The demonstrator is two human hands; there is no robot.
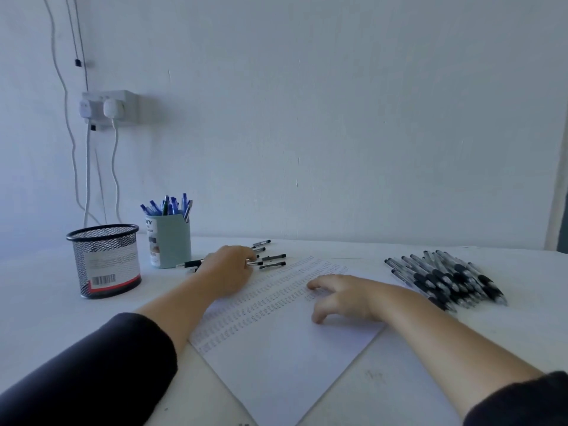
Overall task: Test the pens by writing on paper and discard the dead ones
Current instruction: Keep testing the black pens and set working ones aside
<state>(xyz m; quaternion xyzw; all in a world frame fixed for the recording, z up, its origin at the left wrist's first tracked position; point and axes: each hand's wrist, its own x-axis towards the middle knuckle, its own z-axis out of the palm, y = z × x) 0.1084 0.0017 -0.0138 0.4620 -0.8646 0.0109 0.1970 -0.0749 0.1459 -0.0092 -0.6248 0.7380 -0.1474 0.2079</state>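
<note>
Worktop (461, 348), white and smooth, carries the white paper sheet (276, 358) with rows of test marks. Right hand (344, 298) rests on it, grip relaxed, empty. Left hand (229, 265) covers the loose black-capped pens (273, 261); grip hidden, cannot tell. Best pinch one slim barrel cleanly.

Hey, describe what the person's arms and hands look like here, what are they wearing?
Both arms wear dark, near-black long sleeves pushed up, so the forearms are bare: the left sleeve fills the lower left corner, the right sleeve shows at the lower right. The left hand and right hand are bare, with no gloves. No rings, watch or bracelets are visible.
</note>
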